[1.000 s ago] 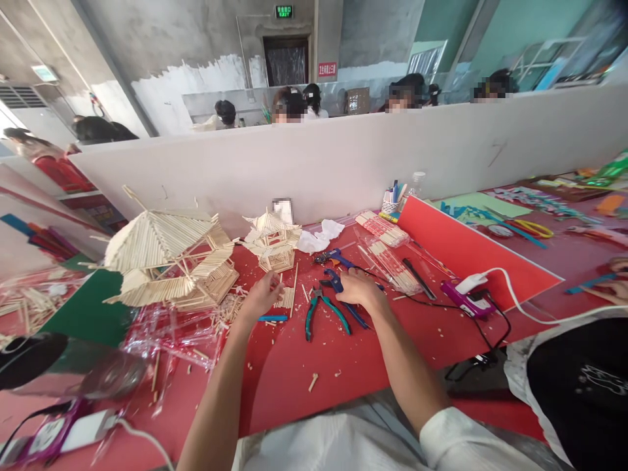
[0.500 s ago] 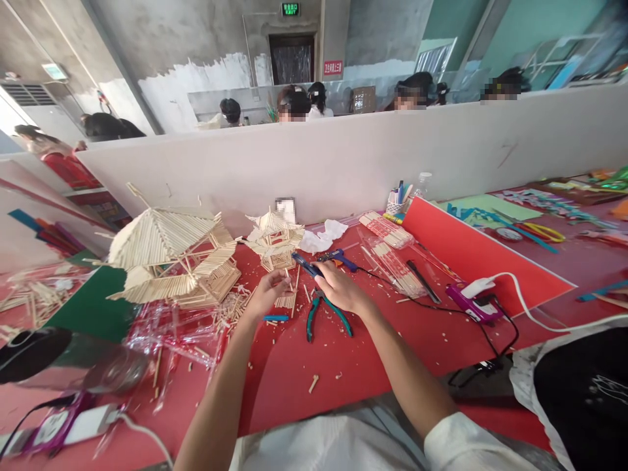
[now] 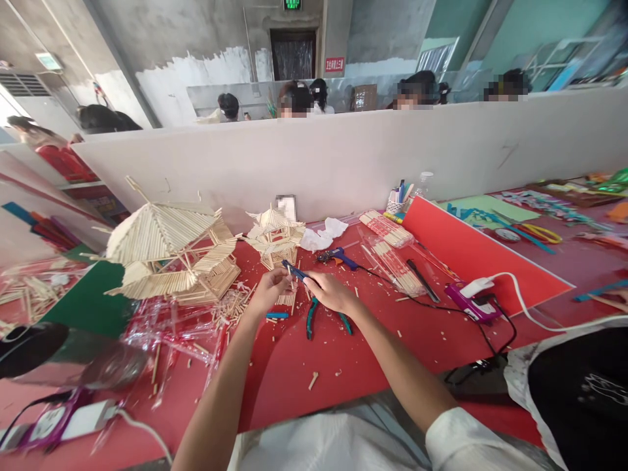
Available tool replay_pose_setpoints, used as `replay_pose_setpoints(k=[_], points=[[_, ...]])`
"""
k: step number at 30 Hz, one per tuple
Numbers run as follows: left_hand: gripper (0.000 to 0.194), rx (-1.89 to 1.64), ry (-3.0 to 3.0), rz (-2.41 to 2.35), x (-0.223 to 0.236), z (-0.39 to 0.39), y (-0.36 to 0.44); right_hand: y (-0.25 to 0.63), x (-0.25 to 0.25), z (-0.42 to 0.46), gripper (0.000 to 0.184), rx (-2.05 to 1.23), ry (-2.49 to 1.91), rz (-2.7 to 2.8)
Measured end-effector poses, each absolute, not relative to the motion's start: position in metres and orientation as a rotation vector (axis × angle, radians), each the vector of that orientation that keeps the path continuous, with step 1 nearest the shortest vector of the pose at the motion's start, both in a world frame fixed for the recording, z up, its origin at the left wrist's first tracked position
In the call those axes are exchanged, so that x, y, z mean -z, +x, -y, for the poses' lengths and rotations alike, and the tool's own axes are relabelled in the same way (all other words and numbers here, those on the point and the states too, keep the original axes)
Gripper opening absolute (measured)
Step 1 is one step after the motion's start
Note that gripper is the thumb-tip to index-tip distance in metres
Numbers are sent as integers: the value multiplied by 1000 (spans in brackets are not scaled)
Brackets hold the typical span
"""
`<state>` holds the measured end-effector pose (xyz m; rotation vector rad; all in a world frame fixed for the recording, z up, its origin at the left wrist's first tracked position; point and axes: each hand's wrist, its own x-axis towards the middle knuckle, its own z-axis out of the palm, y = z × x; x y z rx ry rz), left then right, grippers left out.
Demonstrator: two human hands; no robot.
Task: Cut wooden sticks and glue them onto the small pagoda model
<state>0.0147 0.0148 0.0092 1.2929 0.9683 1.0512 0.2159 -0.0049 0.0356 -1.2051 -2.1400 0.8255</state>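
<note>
My right hand [image 3: 330, 290] is closed around a slim dark-blue tool [image 3: 293, 269], whose exact kind I cannot make out. The tool's tip points left, above my left hand [image 3: 271, 291]. My left hand's fingers are pinched on a short thin wooden stick [image 3: 290, 282] just under that tip. Below the hands lie pliers with green handles [image 3: 311, 318], partly covered by my right hand. A small flat piece of joined sticks [image 3: 286, 300] and a blue bar [image 3: 277, 315] lie by my left hand. Behind stands a small stick pavilion [image 3: 275, 239].
A larger stick pavilion [image 3: 161, 252] stands at left, beside loose sticks and plastic wrap [image 3: 169, 333]. A blue glue gun [image 3: 343, 257] with a cord, packs of sticks [image 3: 396, 265], a red board [image 3: 471, 255] and a power strip [image 3: 473, 304] lie right. A white partition [image 3: 324, 160] runs behind.
My right hand has moved a little left and down with the blue tool, bringing its tip to the stick in my left hand. The glue gun shows more fully now.
</note>
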Motion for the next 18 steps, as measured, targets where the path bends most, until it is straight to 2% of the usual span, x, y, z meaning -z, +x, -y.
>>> replay_pose_setpoints(k=[11,18], points=[[40,-1063,1374,-1004,-13,-12,14,215,-36,7,32,-677,-1165,2170],[34,-1082,1400,-1023,-18,-9,15,212,-34,10,35,-458,-1299,2266]])
